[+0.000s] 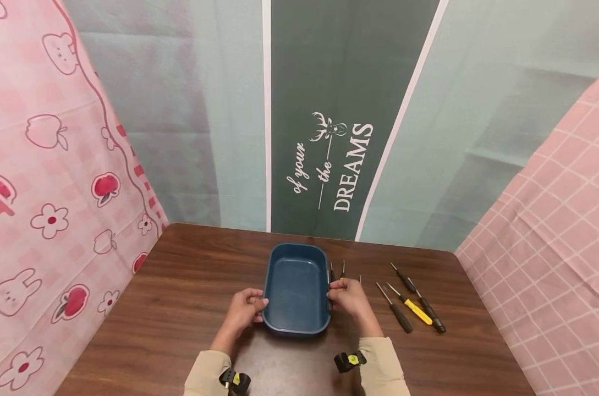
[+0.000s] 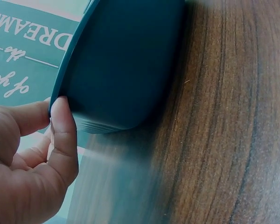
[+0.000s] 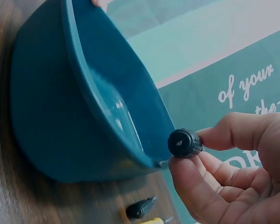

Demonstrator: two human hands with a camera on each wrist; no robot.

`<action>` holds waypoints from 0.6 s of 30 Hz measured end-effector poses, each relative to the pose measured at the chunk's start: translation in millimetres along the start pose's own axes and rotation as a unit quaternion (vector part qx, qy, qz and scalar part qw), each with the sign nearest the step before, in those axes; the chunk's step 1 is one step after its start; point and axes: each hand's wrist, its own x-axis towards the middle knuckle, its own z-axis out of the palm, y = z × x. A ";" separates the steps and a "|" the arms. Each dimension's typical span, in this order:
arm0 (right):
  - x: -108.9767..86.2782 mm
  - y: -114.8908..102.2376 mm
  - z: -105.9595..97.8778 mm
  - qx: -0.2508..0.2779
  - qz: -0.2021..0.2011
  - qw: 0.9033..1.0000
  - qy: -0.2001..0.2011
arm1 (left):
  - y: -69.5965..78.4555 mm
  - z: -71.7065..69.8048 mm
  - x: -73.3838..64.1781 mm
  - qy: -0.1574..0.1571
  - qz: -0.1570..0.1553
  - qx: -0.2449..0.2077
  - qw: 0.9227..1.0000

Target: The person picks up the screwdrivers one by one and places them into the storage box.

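A deep blue rectangular container (image 1: 294, 294) with rounded corners stands on the wooden table, its visible floor bare. My left hand (image 1: 245, 308) pinches its left rim between thumb and fingers; the left wrist view shows this grip on the rim (image 2: 60, 84) closely. At the opposite side, my right hand (image 1: 349, 298) holds a screwdriver by its black ribbed handle (image 3: 184, 143), pinched between thumb and fingers. That handle is beside the container's right rim, with the end of the grip facing the right wrist camera. Most of its shaft is hidden in that view.
Right of the container lie a yellow-handled screwdriver (image 1: 418, 312), a black-handled one (image 1: 400, 318) and more dark ones (image 1: 430, 314). Others, partly hidden, lie behind my right hand, one with its shaft (image 1: 343, 268) showing. Fabric curtains (image 1: 230, 137) border the table (image 1: 180, 286).
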 end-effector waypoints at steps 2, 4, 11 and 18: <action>-0.5 -3.4 3.7 -0.003 -0.001 1.000 -0.005 | -4.9 -1.2 3.0 0.000 -0.003 0.000 1.000; -1.3 -6.6 6.9 -0.003 -0.003 1.000 -0.011 | -13.1 -1.9 8.3 -0.001 -0.007 -0.003 1.000; -0.7 -12.6 17.6 -0.018 -0.012 0.999 -0.040 | -16.5 -0.5 10.4 -0.004 -0.007 0.001 1.000; 7.5 -21.4 25.2 -0.049 0.014 0.996 -0.077 | -30.3 -0.9 18.0 0.010 -0.012 -0.002 1.000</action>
